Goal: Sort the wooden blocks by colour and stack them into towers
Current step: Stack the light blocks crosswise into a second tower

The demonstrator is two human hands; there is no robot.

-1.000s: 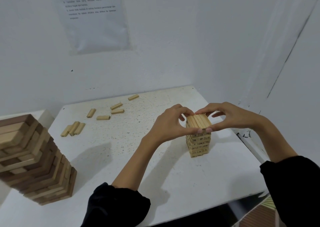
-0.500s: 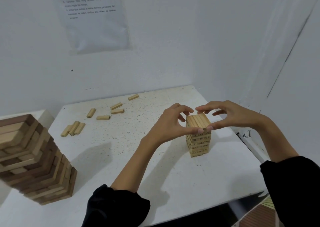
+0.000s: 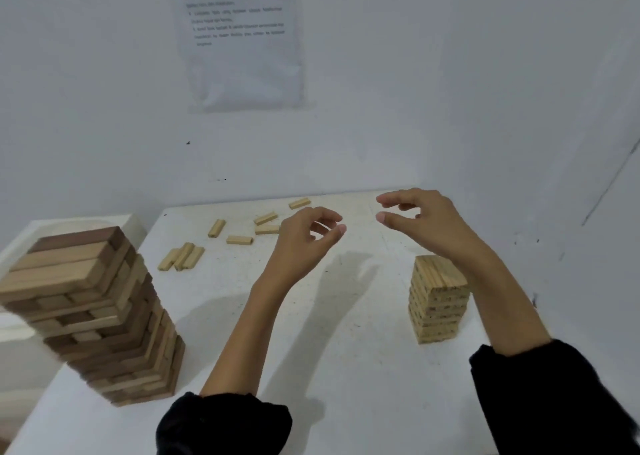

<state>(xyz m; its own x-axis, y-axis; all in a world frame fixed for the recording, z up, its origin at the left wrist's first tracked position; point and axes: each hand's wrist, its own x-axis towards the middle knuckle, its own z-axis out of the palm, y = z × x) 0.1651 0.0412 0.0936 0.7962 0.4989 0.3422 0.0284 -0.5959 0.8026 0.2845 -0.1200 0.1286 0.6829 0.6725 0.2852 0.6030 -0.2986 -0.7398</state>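
1. Two hands hover above the white table; on my screen the left hand and right hand show loosely curled fingers, thumbs apart from fingertips, holding nothing.
2. One pale tower stands upright near the table's right edge, beside the right forearm; neither hand grips it.
3. I see a mixed light-and-dark tower at the near left; loose pale blocks lie scattered towards the back wall.

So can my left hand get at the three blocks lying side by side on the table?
Probably yes. The left hand hovers empty, only bare table lies between it and the three blocks, and the tall tower stands off to the side.
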